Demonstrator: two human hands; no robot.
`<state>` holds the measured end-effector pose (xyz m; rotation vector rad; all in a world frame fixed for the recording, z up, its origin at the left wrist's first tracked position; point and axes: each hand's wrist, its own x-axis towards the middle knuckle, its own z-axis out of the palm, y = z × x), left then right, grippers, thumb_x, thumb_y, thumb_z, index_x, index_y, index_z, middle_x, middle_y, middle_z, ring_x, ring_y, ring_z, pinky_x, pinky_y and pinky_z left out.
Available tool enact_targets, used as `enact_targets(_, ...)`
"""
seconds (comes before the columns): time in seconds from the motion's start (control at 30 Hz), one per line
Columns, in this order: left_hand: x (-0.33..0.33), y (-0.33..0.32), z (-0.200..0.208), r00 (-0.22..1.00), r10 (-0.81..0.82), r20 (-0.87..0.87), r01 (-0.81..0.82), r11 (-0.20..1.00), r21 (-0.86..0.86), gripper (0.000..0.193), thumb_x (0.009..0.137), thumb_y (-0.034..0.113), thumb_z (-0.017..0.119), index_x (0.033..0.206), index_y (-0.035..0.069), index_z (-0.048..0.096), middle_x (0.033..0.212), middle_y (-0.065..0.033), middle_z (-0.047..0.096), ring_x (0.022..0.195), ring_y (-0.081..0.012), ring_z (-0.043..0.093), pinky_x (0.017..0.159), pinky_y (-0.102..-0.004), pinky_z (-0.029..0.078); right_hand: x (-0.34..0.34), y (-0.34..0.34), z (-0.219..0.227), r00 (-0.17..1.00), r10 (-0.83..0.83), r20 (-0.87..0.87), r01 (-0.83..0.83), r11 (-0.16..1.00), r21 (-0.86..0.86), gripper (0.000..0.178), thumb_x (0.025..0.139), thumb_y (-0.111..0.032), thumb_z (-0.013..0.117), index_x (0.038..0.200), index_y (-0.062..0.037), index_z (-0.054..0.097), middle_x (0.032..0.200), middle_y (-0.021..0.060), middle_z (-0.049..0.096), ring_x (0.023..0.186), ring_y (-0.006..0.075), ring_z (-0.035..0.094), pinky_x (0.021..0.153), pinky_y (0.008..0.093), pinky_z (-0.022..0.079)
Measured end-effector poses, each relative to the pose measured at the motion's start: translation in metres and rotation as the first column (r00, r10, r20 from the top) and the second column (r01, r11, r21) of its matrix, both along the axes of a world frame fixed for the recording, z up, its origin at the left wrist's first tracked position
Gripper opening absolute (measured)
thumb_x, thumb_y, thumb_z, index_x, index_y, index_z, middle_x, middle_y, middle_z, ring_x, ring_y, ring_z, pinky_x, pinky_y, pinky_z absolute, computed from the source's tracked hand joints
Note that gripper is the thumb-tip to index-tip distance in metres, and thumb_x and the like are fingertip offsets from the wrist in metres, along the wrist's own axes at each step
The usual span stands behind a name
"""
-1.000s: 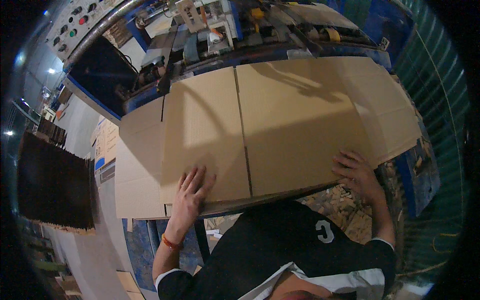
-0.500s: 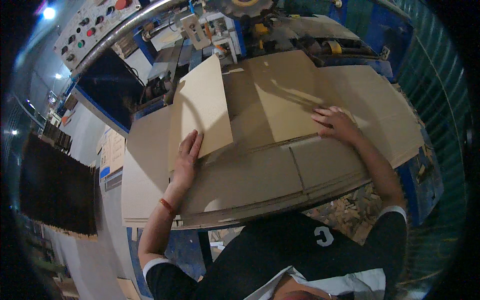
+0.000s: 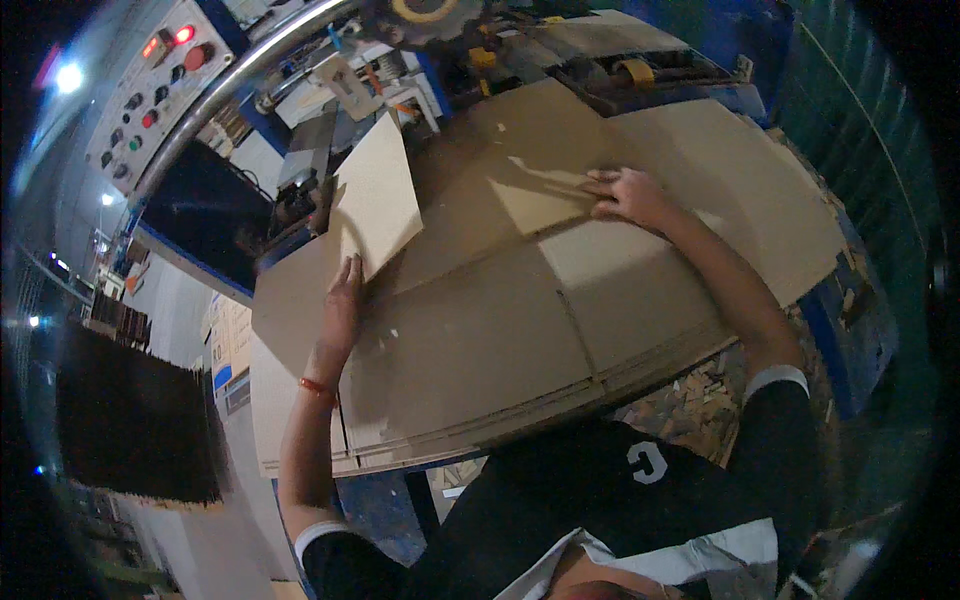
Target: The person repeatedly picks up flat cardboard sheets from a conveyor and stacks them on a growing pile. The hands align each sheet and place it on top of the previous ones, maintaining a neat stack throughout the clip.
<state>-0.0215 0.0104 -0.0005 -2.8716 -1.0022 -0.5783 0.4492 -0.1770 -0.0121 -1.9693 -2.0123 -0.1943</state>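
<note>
Nearest me, a stack of thin fibreboard sheets point(image 3: 480, 400) lies flat on the tabletop point(image 3: 800, 310), edges fanned toward my body. My left hand point(image 3: 345, 300) is open, fingers flat under the lifted panel point(image 3: 375, 195), which tilts up at the stack's left. My right hand point(image 3: 625, 195) is open too, palm pressing a smaller panel point(image 3: 540, 200) lying flat further back. I judge the lifted panel wants steady, even support so it does not flex or slip. I count 2 hands, 1 raised panel, 1 pressed panel; behind, 1 control box point(image 3: 160, 90) with buttons.
</note>
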Motion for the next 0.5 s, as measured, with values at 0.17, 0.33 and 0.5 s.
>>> enact_targets(0.17,0.037,0.034,0.004,0.977,0.155,0.147,-0.101,0.942,-0.319,0.048,0.083,0.004,0.049,0.13,0.001,0.039,0.13,-0.0243,0.042,0.114,-0.0396,0.046,0.094,-0.0427,0.04,-0.032,0.038,-0.003,0.936,-0.351,0.019,0.351,0.936,-0.022,0.037,0.088,-0.037,0.048,0.118,-0.0172,0.055,0.121,0.0121,0.053,0.11,0.0313,0.05,0.094,0.0408,0.039)
enact_targets(0.33,0.015,-0.004,0.017,0.967,0.062,0.247,-0.051,0.997,-0.051,0.052,0.083,0.007,0.058,0.13,-0.002,0.038,0.128,-0.0239,0.044,0.119,-0.0381,0.042,0.1,-0.0391,0.033,-0.043,-0.01,0.022,0.951,-0.303,-0.058,0.299,0.952,-0.063,0.051,0.084,-0.038,0.055,0.126,-0.0108,0.048,0.13,0.0196,0.044,0.12,0.0319,0.042,0.097,0.0419,0.036)
enact_targets(0.5,-0.111,-0.098,0.008,0.758,0.433,0.489,-0.47,0.881,-0.052,0.06,0.088,0.023,0.058,0.137,0.002,0.031,0.137,-0.0209,0.037,0.124,-0.0298,0.039,0.103,-0.0348,0.029,-0.002,-0.167,0.023,0.541,-0.814,-0.213,0.831,0.556,-0.014,0.063,0.082,-0.046,0.056,0.128,-0.0059,0.045,0.131,0.0205,0.043,0.124,0.0352,0.037,0.102,0.0441,0.031)
